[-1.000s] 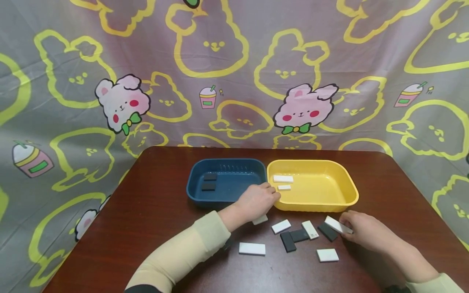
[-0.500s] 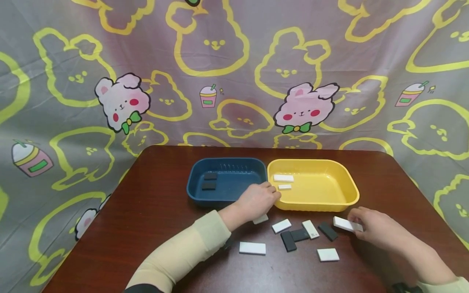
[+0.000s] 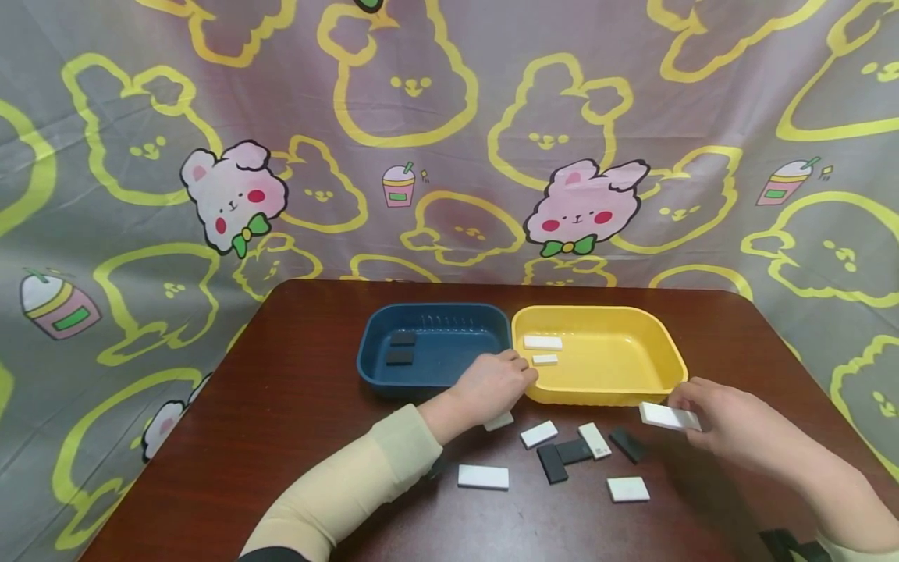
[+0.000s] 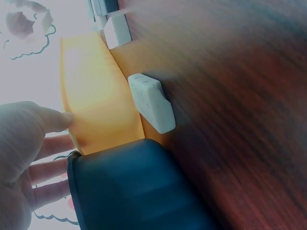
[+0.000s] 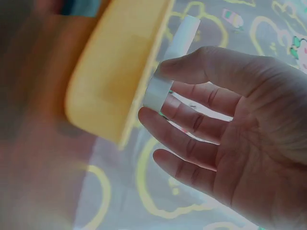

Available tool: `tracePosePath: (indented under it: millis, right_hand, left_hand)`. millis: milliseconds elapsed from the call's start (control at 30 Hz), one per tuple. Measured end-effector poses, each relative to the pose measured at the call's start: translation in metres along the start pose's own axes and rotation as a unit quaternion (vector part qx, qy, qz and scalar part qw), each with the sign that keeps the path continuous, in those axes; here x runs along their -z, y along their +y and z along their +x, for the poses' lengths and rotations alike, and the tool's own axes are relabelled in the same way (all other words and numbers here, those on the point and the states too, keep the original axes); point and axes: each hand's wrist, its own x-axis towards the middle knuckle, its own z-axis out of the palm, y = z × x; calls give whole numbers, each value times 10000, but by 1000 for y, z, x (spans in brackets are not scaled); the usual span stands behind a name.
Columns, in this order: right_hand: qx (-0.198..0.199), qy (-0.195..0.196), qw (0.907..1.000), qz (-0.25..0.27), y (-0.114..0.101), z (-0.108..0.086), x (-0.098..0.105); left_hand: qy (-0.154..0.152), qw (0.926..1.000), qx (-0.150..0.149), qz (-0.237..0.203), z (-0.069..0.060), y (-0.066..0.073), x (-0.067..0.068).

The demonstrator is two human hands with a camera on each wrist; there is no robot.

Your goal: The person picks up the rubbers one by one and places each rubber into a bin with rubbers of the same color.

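My right hand [image 3: 733, 421] pinches a white rectangular block [image 3: 660, 416] between thumb and fingers, raised near the front right corner of the yellow tray [image 3: 597, 396]. In the right wrist view, the block [image 5: 184, 36] is close to the tray's rim. My left hand [image 3: 492, 384] holds the yellow tray's rim where it meets the blue tray [image 3: 393, 386]; in the left wrist view its thumb lies against the yellow rim. Two dark blocks [image 3: 400, 357] lie in the blue tray. Two white blocks [image 3: 543, 343] lie in the yellow one.
Loose white blocks [image 3: 483, 477] and dark blocks [image 3: 552, 464] lie on the brown table [image 3: 295, 406] before the trays. A white block [image 4: 152, 103] sits partly under the left hand. A patterned cloth [image 3: 449, 172] hangs behind.
My right hand has lifted the white block off the table beside a dark block and moved it right and upward, toward the yellow tray's corner. The left hand stays in place.
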Motion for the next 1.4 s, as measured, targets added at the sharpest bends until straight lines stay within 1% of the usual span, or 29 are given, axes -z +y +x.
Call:
tracePosePath:
  millis: [133, 267, 433, 567, 800, 933, 1133, 1233, 1400]
  right_hand:
    - [0, 108, 9999, -41, -8, 4, 13]
    - [49, 219, 9997, -81, -14, 10, 22]
    - [233, 498, 9985, -80, -16, 21, 29]
    - [286, 667, 9973, -81, -20, 31, 32]
    - [100, 525, 9985, 138, -26, 48, 25]
    - [178, 504, 9983, 228, -27, 57, 18]
    - [151, 321, 9989, 307, -29, 68, 7]
    - [215, 276, 9990, 289, -29, 74, 3]
    - [504, 287, 9982, 171, -28, 84, -4]
  left_hand:
    - [-81, 10000, 26, -48, 0, 0, 0]
    - [-73, 10000, 24, -56, 0, 0, -1]
    - [-50, 10000, 20, -50, 0, -1, -1]
    - [-57, 10000, 32, -60, 0, 0, -1]
    - [-49, 9999, 42, -83, -1, 0, -1]
    - [-6, 10000, 36, -58, -1, 0, -1]
    - [67, 10000, -2, -11, 0, 1, -2]
    - [97, 10000, -7, 4, -1, 0, -1]
    - [92, 10000, 13, -10, -1, -1, 0]
